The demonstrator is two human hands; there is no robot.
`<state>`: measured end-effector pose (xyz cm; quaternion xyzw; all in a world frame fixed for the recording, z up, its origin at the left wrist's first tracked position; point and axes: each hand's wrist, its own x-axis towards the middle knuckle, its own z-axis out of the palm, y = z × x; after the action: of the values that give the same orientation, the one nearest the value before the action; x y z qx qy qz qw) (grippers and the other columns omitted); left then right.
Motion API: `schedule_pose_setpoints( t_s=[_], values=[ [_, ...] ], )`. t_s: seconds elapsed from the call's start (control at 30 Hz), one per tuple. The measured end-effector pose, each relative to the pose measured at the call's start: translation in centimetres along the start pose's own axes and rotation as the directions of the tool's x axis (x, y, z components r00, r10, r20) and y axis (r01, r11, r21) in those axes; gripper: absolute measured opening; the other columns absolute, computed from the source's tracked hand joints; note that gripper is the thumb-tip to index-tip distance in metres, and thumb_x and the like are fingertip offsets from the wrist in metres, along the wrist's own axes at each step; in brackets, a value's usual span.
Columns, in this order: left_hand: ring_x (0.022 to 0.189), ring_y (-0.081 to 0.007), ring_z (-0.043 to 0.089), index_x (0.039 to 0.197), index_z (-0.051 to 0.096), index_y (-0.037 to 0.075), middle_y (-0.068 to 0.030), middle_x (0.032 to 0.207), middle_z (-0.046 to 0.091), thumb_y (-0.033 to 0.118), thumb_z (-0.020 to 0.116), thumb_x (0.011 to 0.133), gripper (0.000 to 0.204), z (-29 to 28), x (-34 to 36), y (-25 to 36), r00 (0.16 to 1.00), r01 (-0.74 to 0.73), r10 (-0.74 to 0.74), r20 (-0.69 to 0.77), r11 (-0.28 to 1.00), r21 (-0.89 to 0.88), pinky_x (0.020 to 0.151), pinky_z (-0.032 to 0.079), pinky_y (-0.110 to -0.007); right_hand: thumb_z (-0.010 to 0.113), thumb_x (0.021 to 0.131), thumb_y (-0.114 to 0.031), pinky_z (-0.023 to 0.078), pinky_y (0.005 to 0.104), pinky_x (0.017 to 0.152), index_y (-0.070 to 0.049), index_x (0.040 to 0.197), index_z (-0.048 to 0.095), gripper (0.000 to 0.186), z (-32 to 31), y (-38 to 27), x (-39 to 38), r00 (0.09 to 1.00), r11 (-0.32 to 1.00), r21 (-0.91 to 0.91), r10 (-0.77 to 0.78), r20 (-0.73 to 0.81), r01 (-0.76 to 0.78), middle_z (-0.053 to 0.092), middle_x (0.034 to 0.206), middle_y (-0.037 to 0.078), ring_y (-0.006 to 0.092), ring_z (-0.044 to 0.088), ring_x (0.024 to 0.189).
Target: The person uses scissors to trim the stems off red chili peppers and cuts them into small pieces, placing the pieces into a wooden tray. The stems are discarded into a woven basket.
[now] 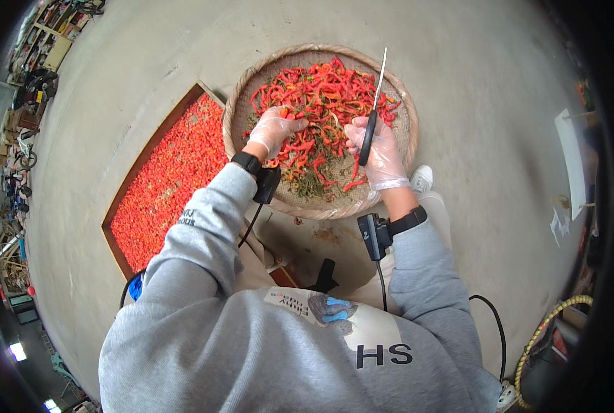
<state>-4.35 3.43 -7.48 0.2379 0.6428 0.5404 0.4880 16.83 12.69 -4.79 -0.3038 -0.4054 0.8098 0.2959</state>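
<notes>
A round woven basket [231, 113] with a thick rim lies in front of me, bearing a heap of red chili peppers [334, 86] and dark green stems [310, 184]. My left hand [274, 129], in a clear plastic glove, is over the heap's left side. Its fingers are closed on a chili pepper [284, 111], of which only a small orange-red part shows. My right hand [381, 153], gloved likewise, is closed around a black-handled blade [369, 138] over the basket's right side. The long, narrow blade points up and away; whether it is a knife or scissors seen edge-on I cannot tell.
At the left, a wooden-edged tray [131, 182] of small red pieces touches or nearly touches the basket. My shoe [422, 179] is beside the basket's right rim. A yellow-and-black striped hoop [534, 337] stands at the lower right. Shelves and clutter [45, 51] line the far left.
</notes>
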Motion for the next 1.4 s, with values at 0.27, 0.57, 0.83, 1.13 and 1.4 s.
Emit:
schedule_pose_setpoints(
  t_s=[0.27, 0.57, 0.83, 1.13, 1.4],
  values=[
    [0.067, -0.0045, 0.051, 0.098, 0.062, 0.003, 0.0028, 0.075, 0.059, 0.015, 0.074, 0.079, 0.026, 3.6, -6.1, 4.8, 0.989, -0.145, 0.139, 0.051, 0.855, 0.497, 0.06, 0.043, -0.022, 0.066, 0.08, 0.004, 0.049, 0.0242, 0.062, -0.006, 0.097, 0.056, 0.022, 2.4, 1.2, 1.1, 0.949, 0.951, 0.148, -0.291, 0.123, 0.272, 0.064, 0.088, 0.009, 0.014, 0.06, 0.07],
    [0.094, -0.0152, 0.057, 0.111, 0.061, 0.002, -0.0075, 0.101, 0.061, 0.007, 0.07, 0.078, 0.035, -0.9, -4.1, 3.2, 0.889, -0.17, 0.453, -0.071, 0.47, 0.866, 0.082, 0.047, -0.031, 0.07, 0.079, 0.001, 0.043, 0.0216, 0.049, -0.004, 0.095, 0.051, 0.025, 2.2, 0.5, 1.3, 0.98, 0.982, 0.012, -0.185, -0.077, 0.186, 0.057, 0.071, 0.001, 0.008, 0.052, 0.055],
    [0.068, -0.0046, 0.055, 0.115, 0.06, 0.004, 0.001, 0.093, 0.066, 0.012, 0.069, 0.083, 0.034, 1.4, -4.8, 4.4, 0.984, -0.173, 0.175, 0.019, 0.937, 0.302, 0.057, 0.045, -0.021, 0.071, 0.079, -0.001, 0.045, 0.0216, 0.049, -0.004, 0.09, 0.05, 0.024, 3.4, 1.2, 1.3, 0.976, 0.98, -0.084, -0.189, -0.11, 0.18, 0.056, 0.069, 0.001, 0.0089, 0.055, 0.055],
    [0.063, -0.0051, 0.051, 0.108, 0.059, 0.004, -0.0039, 0.101, 0.066, 0.009, 0.067, 0.084, 0.026, -0.7, -4.6, 4.8, 0.992, -0.109, 0.115, 0.05, 0.989, -0.099, 0.058, 0.045, -0.02, 0.071, 0.08, -0.003, 0.046, 0.0221, 0.048, -0.005, 0.089, 0.051, 0.023, 3.6, 1.4, 1.3, 0.981, 0.984, 0.0, -0.176, -0.078, 0.176, 0.058, 0.07, 0.001, 0.0093, 0.056, 0.055],
    [0.059, -0.0034, 0.049, 0.11, 0.062, 0.006, 0.0017, 0.086, 0.066, 0.019, 0.07, 0.083, 0.031, 2.4, -6.5, 5.6, 0.97, 0.024, -0.031, 0.243, 0.999, 0.032, 0.051, 0.039, -0.019, 0.07, 0.08, -0.001, 0.047, 0.0221, 0.052, -0.006, 0.089, 0.052, 0.02, 4.1, 1.9, 1.1, 0.985, 0.987, -0.006, -0.16, -0.057, 0.16, 0.058, 0.072, 0.001, 0.0095, 0.058, 0.06]
  ],
)
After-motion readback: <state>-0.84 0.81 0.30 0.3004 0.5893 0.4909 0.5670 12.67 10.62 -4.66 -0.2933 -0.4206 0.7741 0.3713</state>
